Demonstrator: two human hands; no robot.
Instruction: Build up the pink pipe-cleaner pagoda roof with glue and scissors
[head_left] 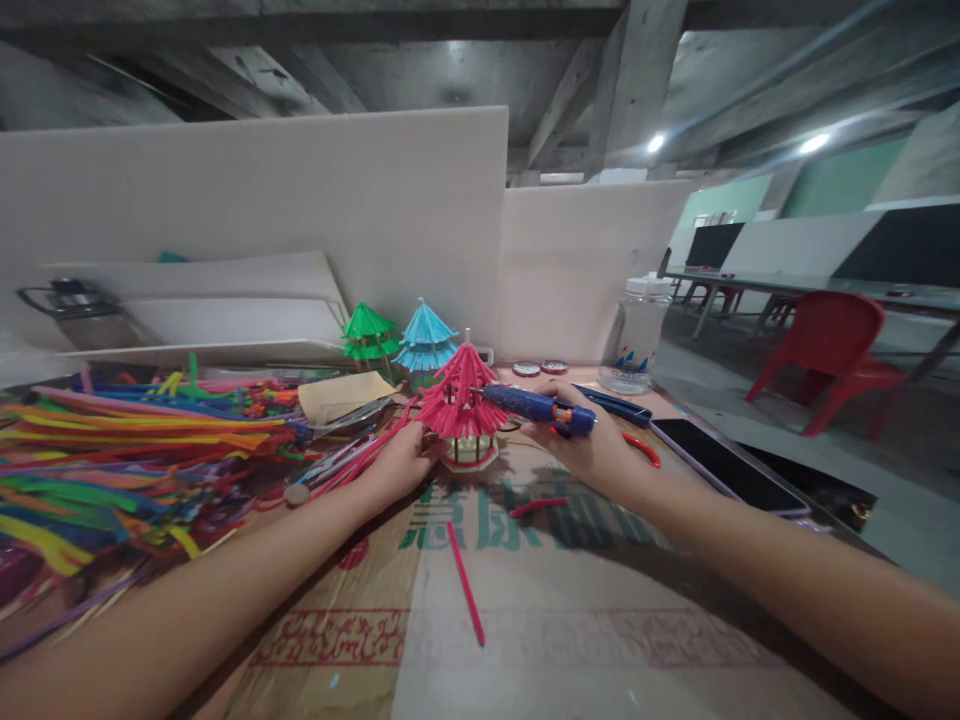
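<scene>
A small pink two-tiered pagoda (463,395) made of pipe cleaners stands upright on the cardboard, with a thin stick poking from its top. My left hand (409,458) is at its left side, fingers partly hidden behind the pagoda and seemingly closed on its edge. A blue glue gun (536,406) is gripped in my right hand (574,440), its nozzle pointing left at the pagoda's upper roof. On the cardboard nearer me lie a pink pipe cleaner piece (466,585) and a shorter pink piece (540,507).
Bundles of coloured pipe cleaners (150,450) cover the left side. Behind stand a green pagoda (370,333) and a blue pagoda (424,340). To the right are a clear bottle (636,335), blue-handled pliers (615,404) and a phone (724,465). A red chair (821,345) stands beyond.
</scene>
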